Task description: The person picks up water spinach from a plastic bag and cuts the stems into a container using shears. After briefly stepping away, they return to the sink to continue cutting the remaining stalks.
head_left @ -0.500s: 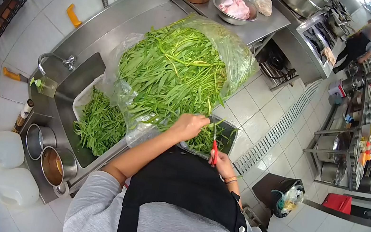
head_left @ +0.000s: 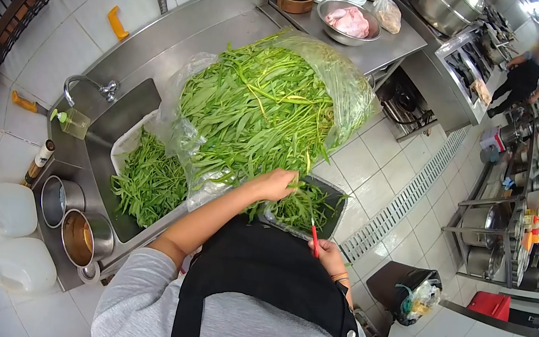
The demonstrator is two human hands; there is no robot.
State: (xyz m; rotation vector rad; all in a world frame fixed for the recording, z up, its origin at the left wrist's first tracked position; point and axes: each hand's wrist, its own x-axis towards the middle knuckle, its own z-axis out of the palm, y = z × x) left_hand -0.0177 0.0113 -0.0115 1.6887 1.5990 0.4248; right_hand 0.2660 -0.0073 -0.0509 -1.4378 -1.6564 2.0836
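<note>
A large heap of long-stemmed leafy greens (head_left: 258, 104), apparently water spinach, fills a clear plastic bag (head_left: 348, 86) before me. Below its near edge a dark grey tub (head_left: 332, 221) holds more greens. My left hand (head_left: 272, 185) is curled closed over the tub's left side, at some greens; its fingertips are partly hidden. My right hand (head_left: 326, 252), low at the tub's right front corner, grips red-handled scissors (head_left: 315, 238). Their thin blades point up over the tub, apart from my left hand. Cut greens (head_left: 151, 179) lie in a white container (head_left: 120, 150) in the sink.
Left are the sink's tap (head_left: 90, 87), a soap bottle (head_left: 72, 124), metal pots (head_left: 86, 239) and plastic jugs (head_left: 25, 264). A bowl of raw meat (head_left: 347, 30) stands on the back counter. A lined bin (head_left: 398, 289) is at right; another person (head_left: 525, 78) stands far off.
My right hand and the scissors have dropped down and right, away from my left hand. My left hand has shifted slightly left. The camera view has moved a little.
</note>
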